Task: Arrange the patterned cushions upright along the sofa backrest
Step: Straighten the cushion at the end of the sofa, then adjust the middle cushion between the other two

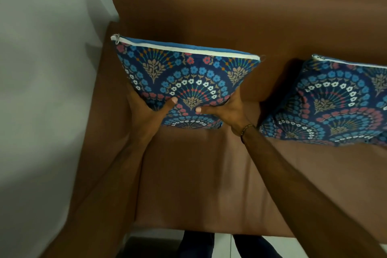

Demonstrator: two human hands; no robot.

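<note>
A home sitting room, by the look of it. Brown upholstered sofa point(209, 174) pushed into the corner against a plain pale wall point(41, 69), armrest tight to the wall. Two decorative cushions in a blue floral fan print, one point(184, 81) near the sofa's left end, another point(339, 102) at the right edge. Pale tiled floor point(155, 239) below the seat's front edge.

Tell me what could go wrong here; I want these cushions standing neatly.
1. Both hands, left and right, grip only the lower half of the blue floral cushion; released, it may flop forward.
2. The second floral cushion leans back; a nudge might topple it.
</note>
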